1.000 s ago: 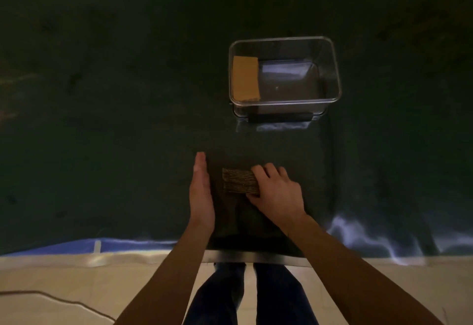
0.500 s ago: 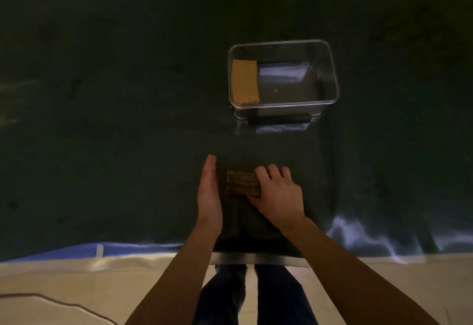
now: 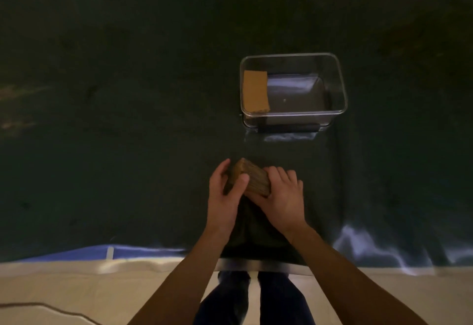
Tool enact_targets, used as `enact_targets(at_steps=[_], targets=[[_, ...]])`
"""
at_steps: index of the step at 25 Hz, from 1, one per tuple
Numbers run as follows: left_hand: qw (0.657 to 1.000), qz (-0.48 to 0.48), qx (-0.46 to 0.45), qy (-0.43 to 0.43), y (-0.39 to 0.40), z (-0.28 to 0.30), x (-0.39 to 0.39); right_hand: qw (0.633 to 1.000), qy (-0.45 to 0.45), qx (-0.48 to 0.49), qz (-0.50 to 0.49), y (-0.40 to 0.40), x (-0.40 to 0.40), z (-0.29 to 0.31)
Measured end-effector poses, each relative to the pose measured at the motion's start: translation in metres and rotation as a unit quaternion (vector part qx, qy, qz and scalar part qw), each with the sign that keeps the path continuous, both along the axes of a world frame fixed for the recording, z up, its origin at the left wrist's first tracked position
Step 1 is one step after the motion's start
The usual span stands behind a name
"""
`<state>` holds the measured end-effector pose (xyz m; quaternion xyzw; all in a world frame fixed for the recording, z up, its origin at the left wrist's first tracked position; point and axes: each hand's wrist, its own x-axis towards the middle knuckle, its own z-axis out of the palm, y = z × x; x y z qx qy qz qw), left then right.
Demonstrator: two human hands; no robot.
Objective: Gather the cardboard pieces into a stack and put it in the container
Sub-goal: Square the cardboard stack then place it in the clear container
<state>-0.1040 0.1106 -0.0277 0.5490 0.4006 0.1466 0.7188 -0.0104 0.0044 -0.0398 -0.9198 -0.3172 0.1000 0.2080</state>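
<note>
A thick stack of brown cardboard pieces (image 3: 252,177) is tilted between both hands, just above the dark table cloth near the front edge. My left hand (image 3: 225,196) grips its left end, thumb across the top. My right hand (image 3: 285,196) presses against its right end with curled fingers. Farther back stands a clear plastic container (image 3: 341,89). Inside it, an earlier cardboard stack (image 3: 256,90) lies against the left wall.
A dark green cloth (image 3: 128,120) covers the table. The table's front edge (image 3: 153,260) runs across the lower view. My legs show below it, over a light floor (image 3: 76,294) with a thin cable at the left.
My left hand moved right from beside the stack and closed on its left end. The stack tipped up from lying flat and is now held between both hands.
</note>
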Motion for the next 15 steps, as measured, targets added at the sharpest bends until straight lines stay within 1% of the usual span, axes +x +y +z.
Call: enact_targets(at_steps=[2, 5, 7, 9, 11, 15], targets=[[0.997, 0.018, 0.076, -0.013, 0.002, 0.012, 0.002, 0.994, 0.056, 0.095, -0.004, 0.02, -0.016, 0.002], [0.972, 0.011, 0.232, 0.019, 0.008, 0.025, 0.01, 0.977, 0.106, 0.182, -0.039, 0.043, -0.034, 0.0], [0.947, -0.008, 0.319, 0.04, 0.016, 0.024, 0.005, 0.966, 0.149, 0.205, -0.054, 0.053, -0.037, -0.001], [0.918, -0.026, 0.394, 0.039, 0.027, 0.016, -0.006, 0.957, 0.197, 0.21, -0.041, 0.061, -0.038, 0.0], [0.903, -0.041, 0.425, 0.04, 0.038, 0.005, -0.015, 0.955, 0.215, 0.205, -0.018, 0.069, -0.04, -0.003], [0.911, -0.086, 0.389, 0.103, 0.048, -0.008, -0.025, 0.964, 0.227, 0.135, -0.01, 0.075, -0.049, -0.022]])
